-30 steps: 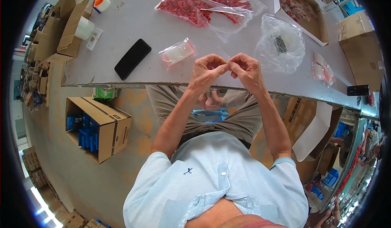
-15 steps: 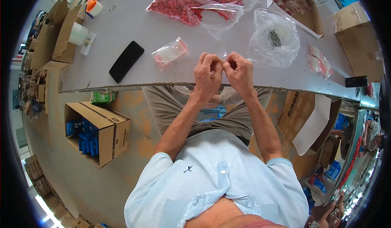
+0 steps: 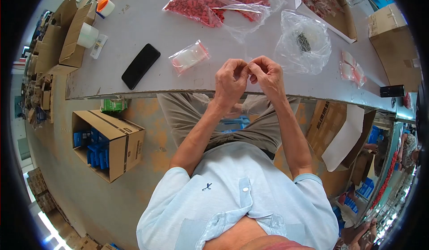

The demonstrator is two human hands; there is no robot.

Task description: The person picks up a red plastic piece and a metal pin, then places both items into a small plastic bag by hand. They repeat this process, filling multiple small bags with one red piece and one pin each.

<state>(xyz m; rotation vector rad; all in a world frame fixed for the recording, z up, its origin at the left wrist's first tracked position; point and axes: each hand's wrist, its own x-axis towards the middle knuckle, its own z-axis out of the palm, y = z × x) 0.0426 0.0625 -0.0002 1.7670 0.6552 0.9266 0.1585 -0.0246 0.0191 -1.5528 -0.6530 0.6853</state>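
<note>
My left hand (image 3: 229, 84) and my right hand (image 3: 269, 77) meet just over the near edge of the grey table (image 3: 178, 81). Both are closed in a pinch, with their fingertips touching. Whatever sits between the fingertips is too small or too hidden to make out. Left of my hands lies a pack of clear little bags with red edges (image 3: 189, 58). Beyond them is a large clear bag of small red pieces (image 3: 201, 4). To the right, an opened clear bag (image 3: 288, 56) surrounds a heap of small dark metal pieces (image 3: 304, 42).
A black phone (image 3: 140, 66) and tape rolls (image 3: 88, 35) are on the left. An open carton (image 3: 348, 29) with red pieces stands at back right, near more small bags (image 3: 352, 68) and a black cylinder (image 3: 392, 90). A cardboard box (image 3: 127, 149) with blue packs is on the floor.
My right hand has turned and moved slightly inward, its fingers now touching those of my left hand. The gap between the fingertips has closed. The whole view has shifted slightly.
</note>
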